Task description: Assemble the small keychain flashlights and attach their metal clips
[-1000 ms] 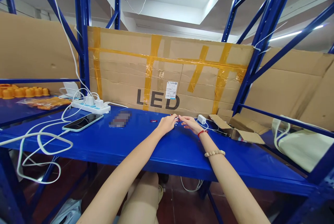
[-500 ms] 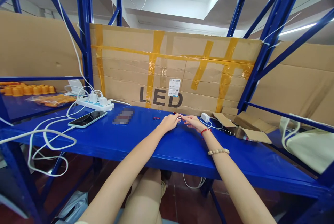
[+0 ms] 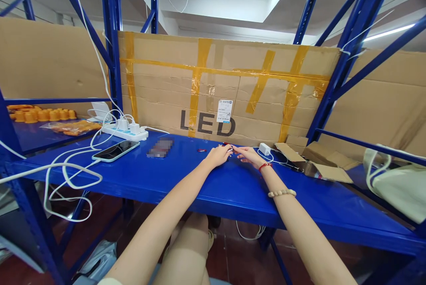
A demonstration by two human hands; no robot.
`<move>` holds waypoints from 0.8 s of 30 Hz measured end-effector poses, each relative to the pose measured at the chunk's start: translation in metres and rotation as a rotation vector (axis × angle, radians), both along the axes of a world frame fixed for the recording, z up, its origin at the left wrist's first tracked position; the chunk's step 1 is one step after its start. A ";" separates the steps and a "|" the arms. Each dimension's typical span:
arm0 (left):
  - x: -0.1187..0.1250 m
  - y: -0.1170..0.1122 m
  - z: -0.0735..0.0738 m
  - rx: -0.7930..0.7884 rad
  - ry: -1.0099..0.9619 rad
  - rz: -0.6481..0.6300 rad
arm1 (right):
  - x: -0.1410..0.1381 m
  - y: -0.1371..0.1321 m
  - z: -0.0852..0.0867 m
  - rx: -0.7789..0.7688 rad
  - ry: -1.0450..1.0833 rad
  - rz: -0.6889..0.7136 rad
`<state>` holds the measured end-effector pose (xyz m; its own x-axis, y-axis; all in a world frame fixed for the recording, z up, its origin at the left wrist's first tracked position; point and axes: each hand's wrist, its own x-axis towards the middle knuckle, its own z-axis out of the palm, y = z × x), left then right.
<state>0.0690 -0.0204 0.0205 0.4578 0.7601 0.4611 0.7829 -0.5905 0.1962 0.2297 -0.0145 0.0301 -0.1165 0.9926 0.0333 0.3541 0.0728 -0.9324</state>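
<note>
My left hand (image 3: 219, 155) rests over the blue tabletop (image 3: 173, 176) with its fingers bent and closed. Close against it on the right is my right hand (image 3: 249, 155), its fingertips meeting the left ones in a pinch. A small dark red piece (image 3: 226, 143) shows at the fingertips, too small and too covered to name. To the left of my hands lies another small red, slim object (image 3: 201, 150). A red string bracelet (image 3: 265, 166) and a beaded bracelet (image 3: 282, 193) circle my right wrist and forearm.
On the left are a phone (image 3: 116, 150), a power strip (image 3: 124, 132) with white cables, and a blurred-out item (image 3: 160, 148). To the right stand a white charger (image 3: 265, 149) and an opened cardboard box (image 3: 328, 172). A large cardboard sheet (image 3: 159, 90) backs the table; blue posts (image 3: 111, 23) flank it.
The whole view has shifted slightly, so everything sits a little further right. Both hands stay together in the same spot on the table, with barely any finger movement visible.
</note>
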 end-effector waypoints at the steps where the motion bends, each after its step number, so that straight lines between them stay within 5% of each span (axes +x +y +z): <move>1: 0.000 0.000 0.000 -0.001 0.001 0.000 | 0.000 0.000 0.000 -0.003 -0.001 0.000; 24: -0.001 0.003 -0.002 0.009 0.018 0.009 | -0.003 -0.005 0.003 -0.016 -0.067 -0.019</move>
<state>0.0682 -0.0172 0.0182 0.4591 0.7603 0.4597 0.7914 -0.5850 0.1772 0.2265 -0.0194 0.0331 -0.0992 0.9950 0.0106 0.4165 0.0512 -0.9077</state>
